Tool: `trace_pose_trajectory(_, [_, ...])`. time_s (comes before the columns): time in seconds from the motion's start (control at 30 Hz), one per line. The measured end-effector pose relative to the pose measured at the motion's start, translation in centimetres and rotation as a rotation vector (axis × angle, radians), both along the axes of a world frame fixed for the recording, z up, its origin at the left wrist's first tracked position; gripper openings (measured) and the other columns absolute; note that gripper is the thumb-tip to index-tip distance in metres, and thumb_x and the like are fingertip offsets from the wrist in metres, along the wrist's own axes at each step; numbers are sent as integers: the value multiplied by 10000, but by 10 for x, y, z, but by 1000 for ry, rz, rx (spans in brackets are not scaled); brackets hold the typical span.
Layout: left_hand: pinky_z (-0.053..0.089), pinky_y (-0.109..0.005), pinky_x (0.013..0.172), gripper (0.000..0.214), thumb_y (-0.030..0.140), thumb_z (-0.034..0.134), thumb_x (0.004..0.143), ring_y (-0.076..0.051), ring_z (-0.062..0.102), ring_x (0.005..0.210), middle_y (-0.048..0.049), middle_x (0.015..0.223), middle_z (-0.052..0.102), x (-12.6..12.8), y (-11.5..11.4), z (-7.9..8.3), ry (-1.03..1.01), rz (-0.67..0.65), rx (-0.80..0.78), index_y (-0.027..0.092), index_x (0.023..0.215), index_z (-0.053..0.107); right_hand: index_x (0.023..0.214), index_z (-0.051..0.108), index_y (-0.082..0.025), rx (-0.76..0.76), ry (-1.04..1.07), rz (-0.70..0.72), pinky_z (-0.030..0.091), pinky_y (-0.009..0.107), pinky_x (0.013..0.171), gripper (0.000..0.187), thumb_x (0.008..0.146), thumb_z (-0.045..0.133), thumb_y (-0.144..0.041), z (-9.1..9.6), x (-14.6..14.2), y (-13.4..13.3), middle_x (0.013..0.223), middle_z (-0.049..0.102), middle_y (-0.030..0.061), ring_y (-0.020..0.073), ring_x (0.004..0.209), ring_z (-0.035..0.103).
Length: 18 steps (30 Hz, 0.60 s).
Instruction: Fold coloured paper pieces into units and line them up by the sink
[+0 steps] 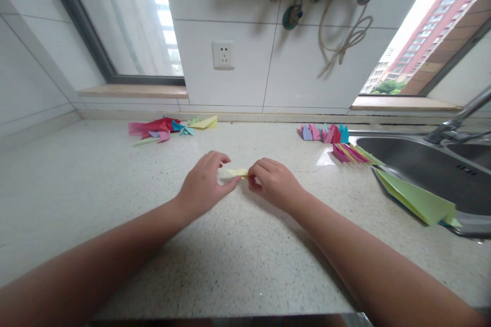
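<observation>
A small folded yellow paper [237,172] lies just above the speckled countertop [115,199], held between both hands. My left hand [205,184] pinches its left end with curled fingers. My right hand [270,181] is closed on its right end, fingers tucked in. Both forearms reach in from the bottom of the head view.
Folded coloured paper pieces lie in a pile [169,129] at the back left. More stand in a row [324,133] near the sink [422,163], with pink and green strips [355,154] beside it. Green paper sheets [416,199] rest on the sink's rim. A wall socket [223,54] is behind.
</observation>
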<state>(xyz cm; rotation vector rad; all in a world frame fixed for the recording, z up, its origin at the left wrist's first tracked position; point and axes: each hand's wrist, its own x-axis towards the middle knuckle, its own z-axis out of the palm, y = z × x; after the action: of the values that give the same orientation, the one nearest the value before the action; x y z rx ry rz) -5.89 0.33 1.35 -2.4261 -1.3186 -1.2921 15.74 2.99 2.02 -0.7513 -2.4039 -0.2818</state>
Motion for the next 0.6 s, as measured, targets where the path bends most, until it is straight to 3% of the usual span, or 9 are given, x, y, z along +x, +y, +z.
trace_pose_trajectory(0.1, [537, -295, 604, 411, 358, 755, 786, -162, 648, 711, -44, 867, 670, 5, 6, -14, -357, -79, -298, 188, 1076, 518, 789, 596, -159, 26, 93, -23, 401, 280, 642, 94, 847, 536, -117, -2, 0, 1, 757, 615, 59, 161, 706, 525])
trace_pose_trajectory(0.17, [547, -289, 584, 379, 339, 723, 821, -154, 658, 678, -52, 851, 687, 8, 8, -21, -499, -199, -492, 186, 1097, 514, 799, 595, -159, 48, 97, -13, 408, 289, 652, 105, 872, 524, -135, -2, -1, 1, 761, 617, 64, 168, 720, 529])
trace_pose_trajectory(0.23, [561, -291, 597, 324, 296, 688, 851, -155, 672, 697, -62, 867, 692, 10, 8, -22, -600, -300, -587, 186, 1110, 528, 808, 597, -161, 77, 74, 2, 413, 304, 674, 123, 898, 513, -154, -1, -3, -1, 765, 618, 67, 177, 736, 527])
trace_pose_trajectory(0.43, [565, -271, 605, 236, 236, 649, 863, -148, 675, 722, -53, 923, 679, 10, 3, -16, -618, -308, -540, 203, 1089, 585, 864, 606, -168, 116, 35, 19, 431, 333, 722, 123, 927, 501, -156, 5, -5, -6, 816, 632, 78, 196, 789, 536])
trace_pose_trajectory(0.6, [575, -327, 794, 258, 159, 626, 844, -171, 687, 890, -78, 1079, 679, 15, -3, -11, -584, -292, -474, 203, 1098, 629, 949, 578, -163, 47, 146, 70, 494, 324, 727, 69, 908, 526, -146, 1, -12, -9, 888, 652, 98, 203, 853, 594])
